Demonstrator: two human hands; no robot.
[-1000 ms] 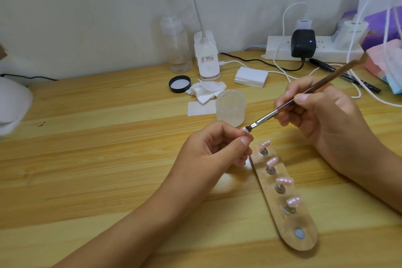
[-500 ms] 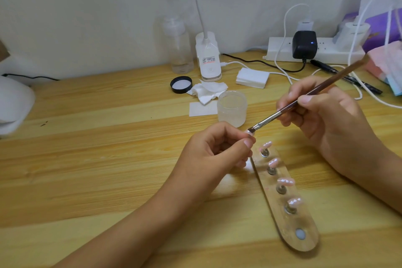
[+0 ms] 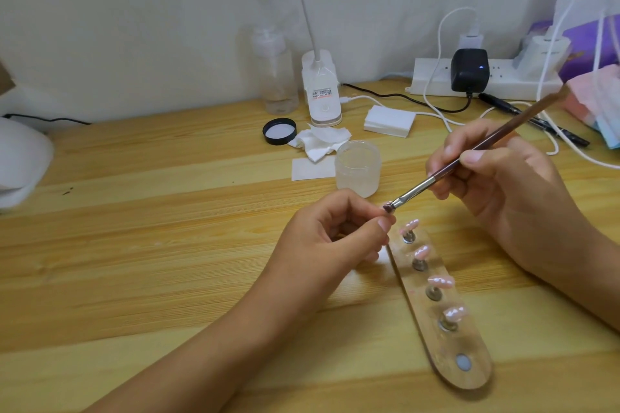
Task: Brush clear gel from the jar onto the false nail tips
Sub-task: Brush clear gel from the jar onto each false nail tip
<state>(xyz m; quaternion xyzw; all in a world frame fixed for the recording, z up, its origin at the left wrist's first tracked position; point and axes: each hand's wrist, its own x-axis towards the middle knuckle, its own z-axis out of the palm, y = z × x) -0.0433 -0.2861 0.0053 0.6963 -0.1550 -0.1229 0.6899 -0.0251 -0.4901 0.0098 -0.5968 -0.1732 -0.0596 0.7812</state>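
Note:
My left hand (image 3: 330, 238) pinches a small nail tip (image 3: 386, 209) between thumb and fingers; the tip is mostly hidden. My right hand (image 3: 496, 178) grips a brown-handled brush (image 3: 483, 144) like a pen, its bristles touching that tip. The open frosted gel jar (image 3: 357, 168) stands just behind my left hand. A clear oblong holder (image 3: 469, 369) lies below my hands. It carries several pink nail tips (image 3: 440, 281) on metal pegs, with one bare magnet at its near end.
The jar's black lid (image 3: 279, 131), crumpled wipes (image 3: 322, 141) and a pad stack (image 3: 389, 120) lie behind the jar. A clear pump bottle (image 3: 275, 77), a lamp base (image 3: 321, 90), a power strip (image 3: 483, 77) with cables and a pen (image 3: 533, 122) line the back. A white object (image 3: 20, 164) sits far left.
The brush tip has shifted slightly, staying against the nail tip in my left hand. Both hands stay where they were; only the view has moved a little.

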